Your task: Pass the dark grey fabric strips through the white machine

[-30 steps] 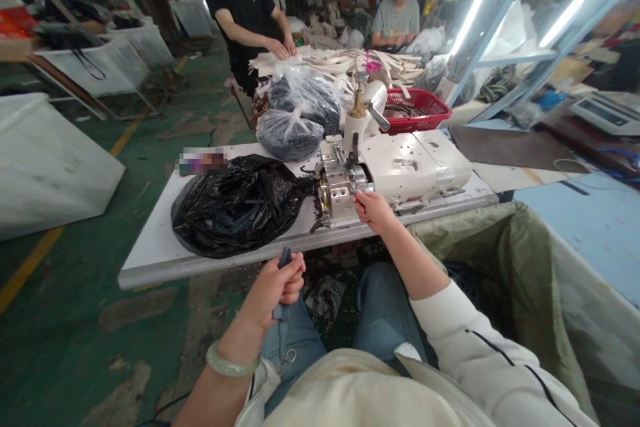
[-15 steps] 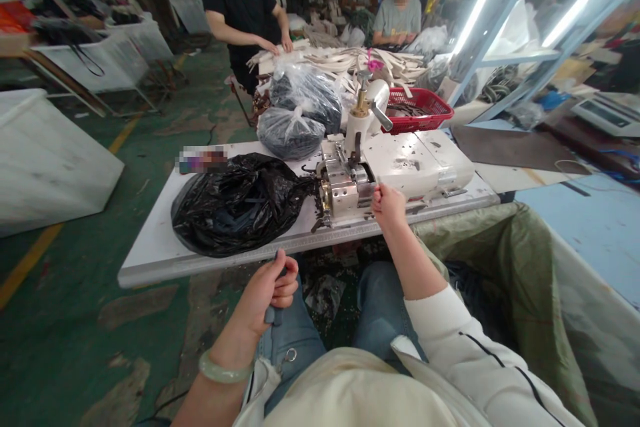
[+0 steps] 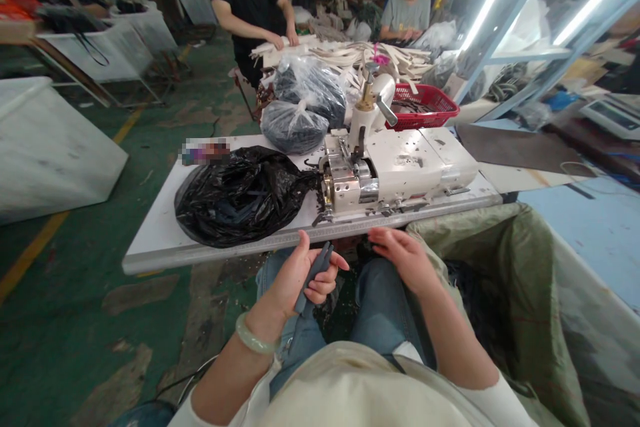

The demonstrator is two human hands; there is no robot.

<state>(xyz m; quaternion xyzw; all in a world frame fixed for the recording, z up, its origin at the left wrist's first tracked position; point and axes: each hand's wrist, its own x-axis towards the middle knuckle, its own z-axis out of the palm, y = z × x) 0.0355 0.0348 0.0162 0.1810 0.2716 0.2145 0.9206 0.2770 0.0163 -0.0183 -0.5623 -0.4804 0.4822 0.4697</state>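
— What are my hands doing?
— Your left hand is clenching a slim dark-grey tool above your lap; your right hand is hovering empty, fingers released, near the long white table.

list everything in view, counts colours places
table: 1, white, in front
machine: 1, white and silver, on table
plastic bag: 1, black, left of machine
clear bags: 2, dark contents, behind it
basket: 1, red, behind machine
strips: many, cream, beyond the bags
sack: 1, green, right of person
co-workers: 2, black and grey shirts, beyond table
tool: 1, grey, in left hand
bangle: 1, pale green, left wrist
left hand: 1, gripping tool
right hand: 1, empty, above knee
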